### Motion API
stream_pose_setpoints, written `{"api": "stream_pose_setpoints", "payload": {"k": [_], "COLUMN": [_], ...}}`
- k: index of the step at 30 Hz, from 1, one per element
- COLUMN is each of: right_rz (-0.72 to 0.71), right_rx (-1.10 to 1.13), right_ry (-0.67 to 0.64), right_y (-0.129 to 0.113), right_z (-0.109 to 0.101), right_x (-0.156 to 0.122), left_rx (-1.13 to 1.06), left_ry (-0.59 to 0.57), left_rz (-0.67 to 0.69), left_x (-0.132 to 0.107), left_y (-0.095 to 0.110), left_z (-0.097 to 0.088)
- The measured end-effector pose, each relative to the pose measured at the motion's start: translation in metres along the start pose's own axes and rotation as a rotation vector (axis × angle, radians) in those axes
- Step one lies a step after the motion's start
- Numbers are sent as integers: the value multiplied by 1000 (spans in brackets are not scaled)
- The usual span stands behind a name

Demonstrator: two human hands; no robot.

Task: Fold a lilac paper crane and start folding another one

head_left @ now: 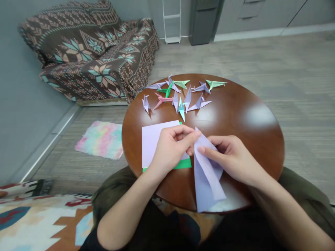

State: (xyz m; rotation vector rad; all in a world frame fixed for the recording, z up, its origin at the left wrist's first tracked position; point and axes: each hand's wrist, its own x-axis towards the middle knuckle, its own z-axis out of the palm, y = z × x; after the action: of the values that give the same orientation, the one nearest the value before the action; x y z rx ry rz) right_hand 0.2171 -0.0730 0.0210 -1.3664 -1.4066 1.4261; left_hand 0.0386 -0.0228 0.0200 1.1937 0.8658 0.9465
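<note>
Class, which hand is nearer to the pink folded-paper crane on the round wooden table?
Left: the left hand is nearer, below the pink folded-paper crane, towards the person. Right: the right hand is farther, below and to the crane's right.

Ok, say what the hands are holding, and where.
The left hand seems to pinch the folded lilac paper at its top corner; the right hand grips its upper side.

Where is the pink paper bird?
In the head view, the pink paper crane lies on the far part of the round wooden table, between one lilac crane and another, beyond the person's left hand.
</note>
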Motion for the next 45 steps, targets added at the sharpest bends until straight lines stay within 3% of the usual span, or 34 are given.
{"api": "stream_pose_setpoints", "payload": {"k": [3,10,14,17,24,30,45], "right_rz": [20,-15,-54,-87,-106,-175,-152], "right_rx": [53,-33,27,117,121,57,63], "right_ry": [-24,-34,92,205,188,296,317], "right_y": [-1,-1,2,5,8,7,3], "right_z": [-3,-6,-5,-6,-9,-7,-8], "right_x": [0,2,1,2,3,3,-2], "left_rx": [34,98,190,267,323,382,375], "left_ry": [-76,-38,-90,-176,-239,-310,-333], "left_rz": [-74,-60,-16,-68,-117,-126,-165], "left_x": [0,-2,-5,-7,-10,-13,-12], "left_y": [2,0,3,6,14,15,14], "left_z": [-2,1,3,0,-12,-9,-11]}}
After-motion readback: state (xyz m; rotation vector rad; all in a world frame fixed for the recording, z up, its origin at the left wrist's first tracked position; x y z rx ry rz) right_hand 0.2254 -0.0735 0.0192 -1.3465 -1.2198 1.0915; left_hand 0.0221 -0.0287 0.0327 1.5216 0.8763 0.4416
